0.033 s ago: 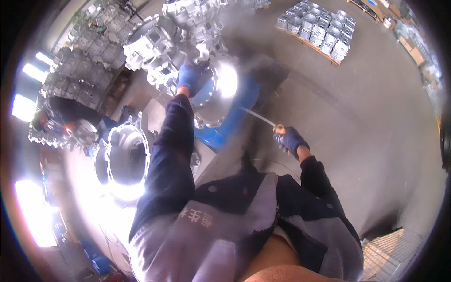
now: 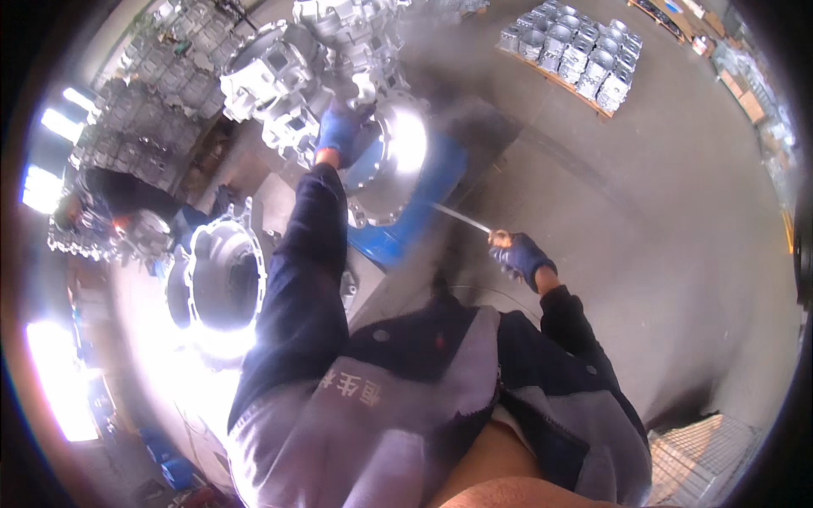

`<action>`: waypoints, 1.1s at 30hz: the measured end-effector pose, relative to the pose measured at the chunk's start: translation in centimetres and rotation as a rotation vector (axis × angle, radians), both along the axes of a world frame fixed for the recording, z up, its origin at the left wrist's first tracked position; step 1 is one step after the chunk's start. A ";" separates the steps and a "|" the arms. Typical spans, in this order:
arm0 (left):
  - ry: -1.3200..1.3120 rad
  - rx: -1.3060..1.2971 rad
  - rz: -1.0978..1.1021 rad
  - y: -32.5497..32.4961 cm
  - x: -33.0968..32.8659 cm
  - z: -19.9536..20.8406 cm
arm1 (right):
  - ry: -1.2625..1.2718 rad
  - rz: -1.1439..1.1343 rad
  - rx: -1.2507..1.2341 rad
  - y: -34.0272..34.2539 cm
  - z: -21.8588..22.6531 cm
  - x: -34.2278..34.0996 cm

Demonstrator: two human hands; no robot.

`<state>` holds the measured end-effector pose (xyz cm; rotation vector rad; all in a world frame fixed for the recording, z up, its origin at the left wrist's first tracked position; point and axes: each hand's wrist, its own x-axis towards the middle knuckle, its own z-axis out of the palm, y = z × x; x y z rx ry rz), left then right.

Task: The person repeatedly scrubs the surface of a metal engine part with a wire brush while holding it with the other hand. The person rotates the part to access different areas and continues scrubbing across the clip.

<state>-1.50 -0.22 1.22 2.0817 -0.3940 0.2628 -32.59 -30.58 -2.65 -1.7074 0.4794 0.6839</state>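
Observation:
My left hand [image 2: 340,131], in a blue glove, is closed around the near-left rim of a round silver metal housing [image 2: 385,188]; its fingertips are partly hidden. The housing's wide flanged ring has a bright glare on its right side. Out to the right, my right hand [image 2: 523,258], gloved in dark blue, grips the wooden handle of a long thin file [image 2: 461,218]. The blade points left toward the housing, and its tip appears apart from the ring. Beneath the housing lies a blue surface [image 2: 440,173].
More silver castings [image 2: 271,72] crowd beyond my left hand. Another round housing [image 2: 224,279] stands left of my forearm. A person [image 2: 127,199] bends over castings at far left. A loaded pallet [image 2: 572,55] sits far right; a wire-mesh crate [image 2: 703,461] is near right.
My right hand and the file have shifted very slightly left and nearer. The left hand stays on the housing.

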 end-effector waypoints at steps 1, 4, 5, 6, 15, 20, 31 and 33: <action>0.129 -0.204 -0.047 0.0 0.9 -0.2 | -0.030 0.020 0.111 -0.2 0.1 -0.7; 0.250 -0.246 0.095 0.3 3.6 -0.2 | -0.167 0.092 0.222 -1.4 1.7 -1.1; 0.233 -0.345 0.042 0.6 4.2 0.0 | -0.129 0.028 0.375 -1.8 2.5 -0.3; 0.261 -0.418 0.014 1.0 4.5 0.0 | -0.205 -0.028 0.428 -2.0 3.3 0.5; 0.188 -0.606 0.326 8.3 2.4 -1.4 | -0.620 -0.483 0.291 -0.2 5.0 9.4; 0.221 -0.709 0.704 12.1 -2.0 -3.6 | -0.762 -0.431 0.231 -2.6 5.0 10.1; 0.437 -1.371 1.260 1.4 -20.0 -13.4 | -0.625 -0.115 0.248 -8.8 4.1 12.0; 0.382 -1.544 1.192 -1.3 -20.5 -13.1 | -0.574 -0.072 0.243 -10.0 3.9 11.9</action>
